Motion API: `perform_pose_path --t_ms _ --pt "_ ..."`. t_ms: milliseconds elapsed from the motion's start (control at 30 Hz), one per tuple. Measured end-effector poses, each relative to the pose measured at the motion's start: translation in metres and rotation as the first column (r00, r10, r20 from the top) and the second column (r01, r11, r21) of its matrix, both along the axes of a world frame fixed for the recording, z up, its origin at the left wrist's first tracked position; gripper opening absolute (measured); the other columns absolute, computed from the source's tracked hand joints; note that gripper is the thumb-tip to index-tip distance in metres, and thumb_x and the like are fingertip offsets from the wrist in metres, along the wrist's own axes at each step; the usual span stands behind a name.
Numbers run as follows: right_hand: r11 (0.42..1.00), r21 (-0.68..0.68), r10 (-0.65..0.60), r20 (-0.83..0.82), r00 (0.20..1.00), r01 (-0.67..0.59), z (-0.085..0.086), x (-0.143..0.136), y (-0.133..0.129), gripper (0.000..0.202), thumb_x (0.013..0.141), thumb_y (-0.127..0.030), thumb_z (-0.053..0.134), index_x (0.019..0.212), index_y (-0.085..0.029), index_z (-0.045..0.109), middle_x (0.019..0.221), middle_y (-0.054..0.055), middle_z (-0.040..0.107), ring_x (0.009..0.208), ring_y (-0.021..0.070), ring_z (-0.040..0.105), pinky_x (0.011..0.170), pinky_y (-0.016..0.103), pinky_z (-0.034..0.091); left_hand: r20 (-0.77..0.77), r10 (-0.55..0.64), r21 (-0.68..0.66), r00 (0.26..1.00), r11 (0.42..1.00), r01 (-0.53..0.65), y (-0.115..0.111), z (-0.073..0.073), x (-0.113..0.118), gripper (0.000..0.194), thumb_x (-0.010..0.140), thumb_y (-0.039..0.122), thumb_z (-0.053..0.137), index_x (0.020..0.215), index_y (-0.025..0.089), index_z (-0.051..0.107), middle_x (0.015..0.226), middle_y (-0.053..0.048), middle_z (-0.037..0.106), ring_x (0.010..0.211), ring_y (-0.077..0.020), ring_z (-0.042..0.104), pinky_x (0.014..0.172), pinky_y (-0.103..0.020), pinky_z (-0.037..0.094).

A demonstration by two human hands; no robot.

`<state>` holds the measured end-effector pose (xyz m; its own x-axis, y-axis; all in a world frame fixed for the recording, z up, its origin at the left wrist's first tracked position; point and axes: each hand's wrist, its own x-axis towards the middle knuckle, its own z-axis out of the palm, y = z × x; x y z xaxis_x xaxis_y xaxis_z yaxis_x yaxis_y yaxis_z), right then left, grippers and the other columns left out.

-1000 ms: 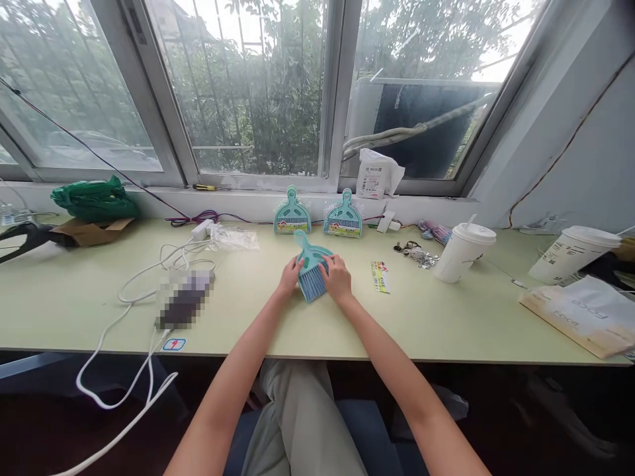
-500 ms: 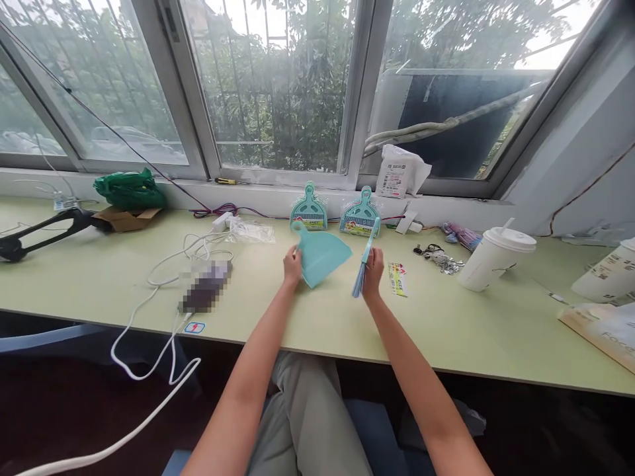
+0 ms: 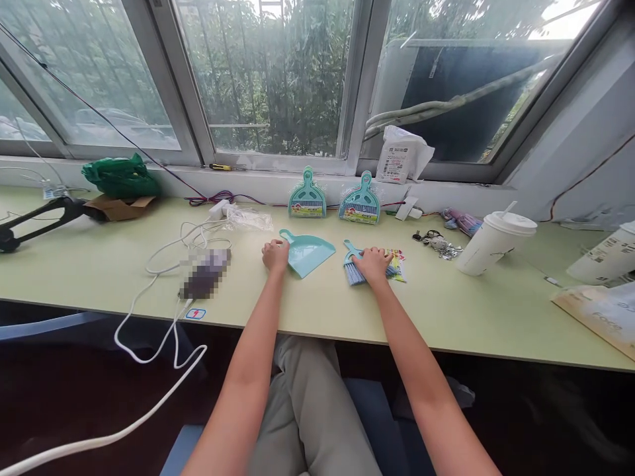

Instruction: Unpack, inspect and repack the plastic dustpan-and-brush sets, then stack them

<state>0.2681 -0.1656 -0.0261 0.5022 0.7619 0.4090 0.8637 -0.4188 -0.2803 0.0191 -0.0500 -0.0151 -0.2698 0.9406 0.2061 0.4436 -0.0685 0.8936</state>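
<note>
A light teal dustpan (image 3: 310, 252) lies on the table, its looped handle pointing to the back left. My left hand (image 3: 276, 256) is closed at its left edge, fingers curled. To the right, a matching hand brush (image 3: 354, 274) rests with blue bristles toward me and its handle pointing away. My right hand (image 3: 373, 264) is over the brush and grips it from above, hiding its right part. A printed label card (image 3: 399, 264) shows partly beyond my right fingers. Two wrapped dustpan sets, the left one (image 3: 307, 193) and the right one (image 3: 360, 198), lean against the wall behind.
At left are a blurred phone (image 3: 206, 274) with white cables, clear plastic wrapping (image 3: 248, 218) and a green bag (image 3: 120, 176) on a cardboard box (image 3: 124, 207). Keys (image 3: 439, 244), a white lidded cup (image 3: 496, 243) and a tissue pack (image 3: 602, 317) stand or lie at right.
The dustpan and brush have come down onto the table. My left hand moved slightly left with the dustpan; the brush turned from upright to lying flat, now overlapping the label card.
</note>
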Motion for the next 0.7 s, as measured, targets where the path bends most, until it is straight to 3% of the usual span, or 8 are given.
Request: perform_pose_path --t_ms 200,267,367,433,533,600,700 --pt "0.989 -0.141 0.025 -0.142 0.990 -0.045 0.009 -0.001 -0.002 0.031 0.071 -0.045 0.062 0.083 -0.018 0.070 0.100 0.014 0.061 0.104 0.0322 0.047 0.090 0.051 0.027 -0.033 -0.139 -0.109 0.990 0.985 0.135 0.005 -0.007 0.001 0.011 0.069 0.026 0.067 0.066 0.022 0.058 0.089 -0.011 0.066 0.105 -0.0317 0.054 0.089 -0.039 0.038" --pt "0.990 -0.114 0.055 -0.191 0.980 -0.078 0.012 -0.006 -0.003 0.028 0.071 -0.044 0.061 0.077 -0.019 0.070 0.098 0.012 0.061 0.102 0.0305 0.048 0.088 0.048 0.027 -0.072 -0.170 -0.098 0.983 0.982 0.163 0.004 -0.007 0.005 0.011 0.071 0.027 0.066 0.066 0.022 0.058 0.085 -0.010 0.067 0.097 -0.0297 0.058 0.084 -0.036 0.040" --pt "0.998 0.034 0.057 -0.197 0.979 -0.051 0.017 -0.016 -0.004 0.027 0.074 -0.044 0.059 0.081 -0.020 0.069 0.101 0.010 0.061 0.102 0.0285 0.048 0.089 0.045 0.027 -0.187 -0.264 -0.043 0.946 0.964 0.261 -0.005 -0.008 0.020 0.011 0.073 0.030 0.064 0.068 0.021 0.060 0.082 -0.009 0.066 0.088 -0.0271 0.059 0.078 -0.034 0.040" --pt "0.993 0.087 0.097 -0.189 0.977 -0.082 0.018 -0.021 -0.002 0.026 0.077 -0.044 0.058 0.085 -0.021 0.068 0.103 0.009 0.062 0.103 0.0269 0.048 0.090 0.044 0.027 -0.263 -0.444 -0.004 0.857 0.888 0.459 -0.017 -0.009 0.033 0.013 0.076 0.033 0.061 0.071 0.021 0.061 0.080 -0.008 0.066 0.081 -0.0243 0.059 0.075 -0.032 0.041" --pt "0.971 0.023 0.240 -0.191 0.952 -0.240 0.015 -0.025 0.001 0.020 0.078 -0.040 0.060 0.084 -0.024 0.070 0.104 0.007 0.064 0.105 0.0250 0.049 0.092 0.041 0.028 -0.406 -0.693 0.051 0.596 0.633 0.772 -0.036 -0.009 0.050 0.020 0.084 0.034 0.050 0.076 0.020 0.063 0.081 -0.006 0.064 0.078 -0.0207 0.057 0.073 -0.031 0.041" --pt "0.951 -0.014 0.302 -0.189 0.934 -0.310 0.011 -0.025 0.003 0.016 0.079 -0.036 0.061 0.086 -0.025 0.070 0.107 0.005 0.065 0.108 0.0240 0.050 0.095 0.040 0.027 -0.522 -0.687 0.089 0.506 0.546 0.833 -0.045 -0.007 0.054 0.021 0.086 0.025 0.043 0.082 0.021 0.063 0.087 -0.006 0.063 0.084 -0.0204 0.056 0.076 -0.030 0.041" --pt "0.935 -0.003 0.349 -0.171 0.921 -0.355 0.007 -0.023 0.004 0.015 0.080 -0.033 0.061 0.089 -0.026 0.071 0.111 0.003 0.066 0.111 0.0230 0.051 0.101 0.042 0.024 -0.675 -0.527 0.190 0.517 0.553 0.811 -0.048 -0.002 0.051 0.027 0.079 0.014 0.046 0.102 0.020 0.060 0.104 -0.009 0.059 0.100 -0.0235 0.051 0.085 -0.034 0.039"
